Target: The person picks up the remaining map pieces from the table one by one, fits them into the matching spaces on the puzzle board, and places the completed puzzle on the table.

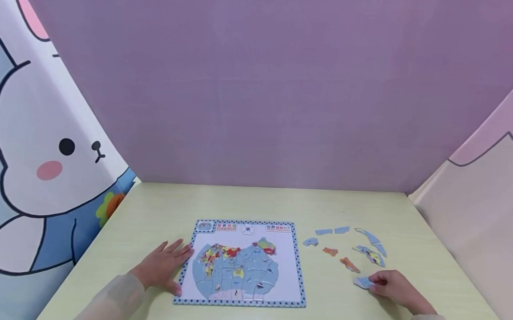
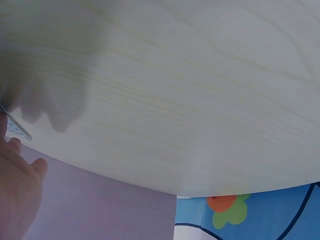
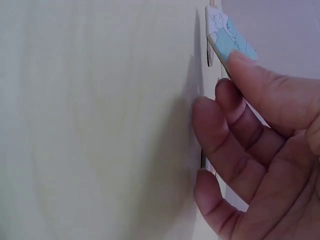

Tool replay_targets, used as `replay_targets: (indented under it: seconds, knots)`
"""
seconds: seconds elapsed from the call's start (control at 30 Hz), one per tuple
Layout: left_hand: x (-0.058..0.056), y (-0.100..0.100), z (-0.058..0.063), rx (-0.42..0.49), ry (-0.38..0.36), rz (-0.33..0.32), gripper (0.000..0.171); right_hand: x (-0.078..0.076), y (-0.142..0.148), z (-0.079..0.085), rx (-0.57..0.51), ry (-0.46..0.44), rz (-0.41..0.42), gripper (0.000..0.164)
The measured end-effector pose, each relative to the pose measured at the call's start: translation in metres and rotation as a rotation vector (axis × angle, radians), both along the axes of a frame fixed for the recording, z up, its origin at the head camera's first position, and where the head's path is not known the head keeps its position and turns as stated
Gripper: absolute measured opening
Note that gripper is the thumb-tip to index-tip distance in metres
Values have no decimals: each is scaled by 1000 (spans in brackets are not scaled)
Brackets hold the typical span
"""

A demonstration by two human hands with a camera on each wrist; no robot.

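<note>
Right hand point(image 1: 394, 288), low in the view, pinches a blue puzzle piece point(image 1: 362, 282) between thumb and finger, remaining fingers loosely bent. Piece is right of the puzzle board point(image 1: 288, 275), level with its lower half; whether its edge touches the tabletop point(image 1: 245, 203), cannot tell.

Left hand point(image 1: 166, 265): fingers spread wide, fingertips at the board's left edge, thumb near its lower-left corner.

On the board: partly assembled map point(image 1: 229, 269), white ground open above it and along its right side to the dotted border.

Right of the board, narrow gap first, then loose pieces: blue piece point(image 1: 310, 241) nearest, two orange pieces point(image 1: 349, 265) farther right, curved blue strip point(image 1: 367, 235) and multicoloured piece point(image 1: 370, 255) beyond. Wide stretch of tabletop between board's lower right edge and held piece. Past the board's far edge, tabletop runs to the purple panel point(image 1: 259, 107).
</note>
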State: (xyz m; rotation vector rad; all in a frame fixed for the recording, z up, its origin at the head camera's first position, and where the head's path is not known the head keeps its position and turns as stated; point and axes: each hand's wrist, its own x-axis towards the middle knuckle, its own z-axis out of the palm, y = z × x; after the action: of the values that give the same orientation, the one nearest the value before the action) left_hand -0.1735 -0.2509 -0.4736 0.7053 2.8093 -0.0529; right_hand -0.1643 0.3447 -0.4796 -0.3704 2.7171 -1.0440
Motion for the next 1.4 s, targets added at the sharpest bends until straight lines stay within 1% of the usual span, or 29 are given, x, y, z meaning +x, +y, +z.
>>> replay_targets:
  seconds: [0.2,0.27,0.37,0.57,0.63,0.77,0.87,0.93,1.17,1.27,1.4]
  knots:
    - [0,-1,0,-12,-6,7,105,0,-1,2,8,70,65,13]
    - [0,-1,1,-20,-7,8,105,-1,-2,3,8,78,78,13]
    - [1,-2,3,-22,-9,-2,105,-1,-5,5,-11,66,82,13]
    - [2,-3,3,-17,-17,4,106,0,-11,8,-77,22,70,13]
    - [2,-3,3,-13,-12,-9,107,0,-14,8,-92,21,64,13]
    - [2,-4,3,-8,4,-34,108,0,-23,12,-127,-6,24,15]
    - [2,-4,2,-10,9,-29,109,0,-29,15,-148,-56,-25,18]
    - [2,-4,1,-11,9,-22,109,-1,-33,16,-153,-82,-41,18]
    - [2,-4,-1,-1,2,-1,108,-1,-48,13,-171,-119,-10,17]
    - [1,-4,-2,-2,0,7,109,-1,-57,11,-188,-135,-10,17]
    - [0,-3,-3,0,-6,16,109,-1,-66,11,-197,-135,4,17]
